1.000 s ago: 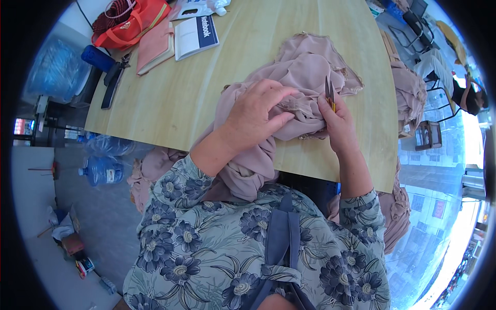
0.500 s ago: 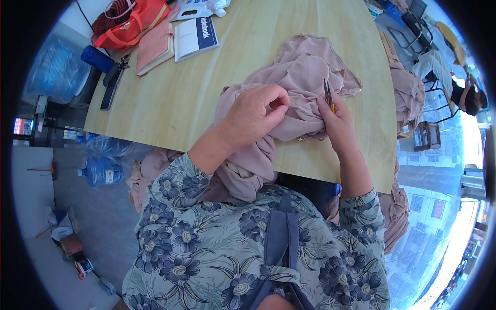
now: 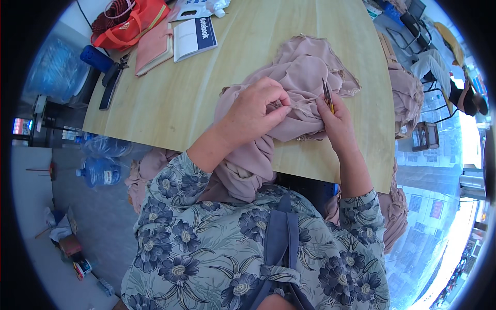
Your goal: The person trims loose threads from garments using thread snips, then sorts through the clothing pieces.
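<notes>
A dusty-pink cloth (image 3: pixel 299 75) with a trimmed, glittering edge lies bunched on the table and hangs over its near edge toward my lap. My left hand (image 3: pixel 258 108) pinches a bit of this cloth between thumb and fingertips. Close by on the right, my right hand (image 3: pixel 337 121) is closed round small thread snips (image 3: pixel 327 95), their dark pointed blades tilting up and away, a yellow part showing below. The right fingertips are partly hidden behind the fabric, so I cannot tell whether they grip it too.
On the pale wooden table (image 3: pixel 170 111) a notebook (image 3: pixel 194 40), a pink journal (image 3: pixel 154 49) and a red bag (image 3: pixel 132 26) stand at the far left. More pink cloth (image 3: pixel 405 90) is piled beyond the right edge. Water bottles (image 3: pixel 101 171) stand left; a person (image 3: pixel 467 95) sits far right.
My left thumb and fingers have shifted very slightly at the cloth. The right hand and the snips stay nearly in place; the whole view has drifted a little.
</notes>
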Demonstrator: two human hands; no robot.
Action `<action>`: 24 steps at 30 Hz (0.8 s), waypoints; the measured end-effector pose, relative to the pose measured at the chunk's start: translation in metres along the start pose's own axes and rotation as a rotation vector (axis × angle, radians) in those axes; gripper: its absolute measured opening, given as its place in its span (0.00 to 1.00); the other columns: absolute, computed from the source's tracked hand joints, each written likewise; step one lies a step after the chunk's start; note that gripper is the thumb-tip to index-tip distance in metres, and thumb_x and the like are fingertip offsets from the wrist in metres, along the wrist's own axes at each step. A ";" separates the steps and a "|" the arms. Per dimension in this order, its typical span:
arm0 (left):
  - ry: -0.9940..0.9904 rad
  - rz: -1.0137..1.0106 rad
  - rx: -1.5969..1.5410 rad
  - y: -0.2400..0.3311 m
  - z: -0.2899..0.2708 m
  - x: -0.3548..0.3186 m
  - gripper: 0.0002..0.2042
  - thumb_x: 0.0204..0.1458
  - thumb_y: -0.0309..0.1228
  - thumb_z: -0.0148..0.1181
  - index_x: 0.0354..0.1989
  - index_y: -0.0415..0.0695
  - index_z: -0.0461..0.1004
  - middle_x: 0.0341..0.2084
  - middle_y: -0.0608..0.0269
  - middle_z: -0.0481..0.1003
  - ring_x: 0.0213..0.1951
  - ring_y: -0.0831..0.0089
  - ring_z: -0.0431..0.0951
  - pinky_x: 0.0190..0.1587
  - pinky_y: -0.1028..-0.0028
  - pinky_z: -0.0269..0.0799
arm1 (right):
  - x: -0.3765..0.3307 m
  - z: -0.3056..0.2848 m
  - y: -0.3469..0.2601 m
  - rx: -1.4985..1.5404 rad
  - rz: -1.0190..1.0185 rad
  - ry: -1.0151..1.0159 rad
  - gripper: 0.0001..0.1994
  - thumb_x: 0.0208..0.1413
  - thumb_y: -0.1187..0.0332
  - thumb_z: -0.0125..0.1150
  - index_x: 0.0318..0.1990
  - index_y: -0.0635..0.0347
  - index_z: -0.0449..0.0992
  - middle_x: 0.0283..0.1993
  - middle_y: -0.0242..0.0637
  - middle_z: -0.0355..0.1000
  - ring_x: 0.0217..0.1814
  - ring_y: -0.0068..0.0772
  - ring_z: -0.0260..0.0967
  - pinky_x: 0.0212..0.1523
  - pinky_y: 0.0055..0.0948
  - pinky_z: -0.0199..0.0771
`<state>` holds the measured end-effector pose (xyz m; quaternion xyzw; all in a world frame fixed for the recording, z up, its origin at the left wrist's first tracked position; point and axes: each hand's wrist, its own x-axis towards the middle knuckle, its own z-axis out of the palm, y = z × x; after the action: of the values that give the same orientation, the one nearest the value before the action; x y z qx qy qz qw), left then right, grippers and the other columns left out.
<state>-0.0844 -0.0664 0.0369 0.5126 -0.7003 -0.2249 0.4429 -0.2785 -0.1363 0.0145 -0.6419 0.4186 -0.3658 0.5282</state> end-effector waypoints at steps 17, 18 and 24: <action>0.075 -0.072 -0.004 0.020 -0.003 0.006 0.04 0.50 0.26 0.54 0.32 0.40 0.72 0.19 0.70 0.70 0.19 0.86 0.63 0.22 0.83 0.59 | -0.029 -0.017 -0.059 -0.502 -0.354 -0.074 0.16 0.51 0.64 0.60 0.46 0.59 0.70 0.31 0.41 0.72 0.33 0.35 0.71 0.34 0.28 0.70; 0.093 -0.036 0.026 0.021 -0.003 0.006 0.04 0.50 0.26 0.55 0.32 0.40 0.72 0.19 0.68 0.70 0.18 0.85 0.64 0.22 0.82 0.60 | -0.030 -0.017 -0.061 -0.523 -0.335 -0.101 0.16 0.51 0.64 0.60 0.46 0.57 0.70 0.32 0.42 0.72 0.33 0.36 0.72 0.34 0.28 0.70; 0.135 0.134 0.148 0.019 0.001 0.005 0.03 0.48 0.24 0.56 0.30 0.41 0.70 0.21 0.60 0.72 0.20 0.68 0.71 0.24 0.74 0.65 | -0.026 -0.017 -0.062 -0.529 -0.227 -0.177 0.15 0.51 0.66 0.59 0.46 0.57 0.71 0.34 0.36 0.72 0.34 0.28 0.68 0.35 0.25 0.69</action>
<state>-0.0951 -0.0640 0.0532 0.5100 -0.7163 -0.1072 0.4640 -0.2949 -0.1127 0.0778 -0.8293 0.3771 -0.2433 0.3329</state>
